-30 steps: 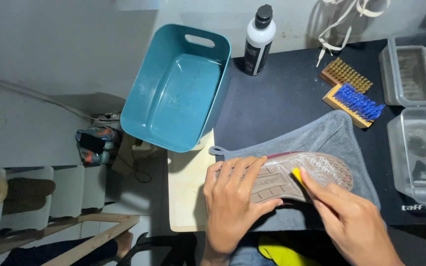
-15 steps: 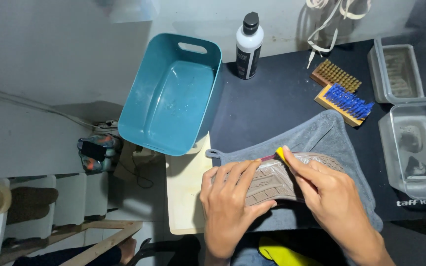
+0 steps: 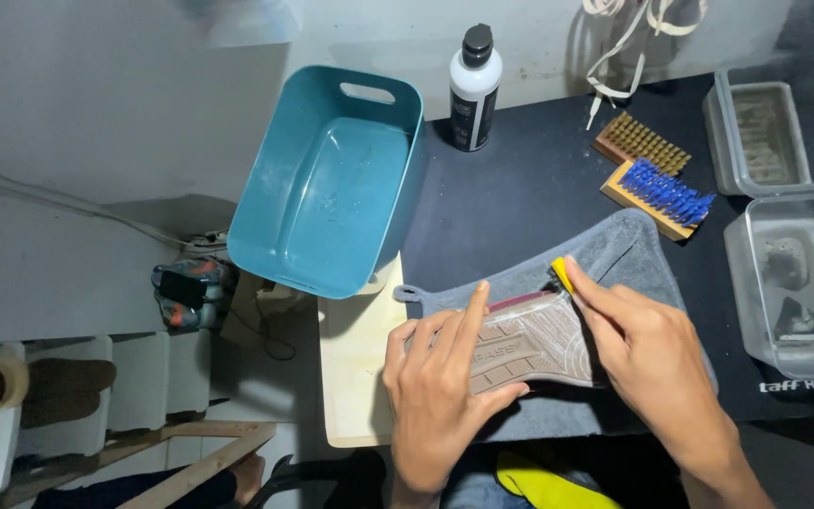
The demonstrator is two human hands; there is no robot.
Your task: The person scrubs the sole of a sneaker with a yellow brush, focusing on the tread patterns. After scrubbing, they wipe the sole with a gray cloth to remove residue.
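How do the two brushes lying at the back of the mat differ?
The blue brush has bright blue bristles and lies nearer the grey towel; the tan brush has dull golden bristles and lies behind it, further back. The blue brush looks longer. Both have wooden blocks, lie bristles-up, side by side and untouched by either hand.

Pale wall (image 3: 96,113); black table mat (image 3: 520,188); wooden stairs (image 3: 124,396) below, dimly lit
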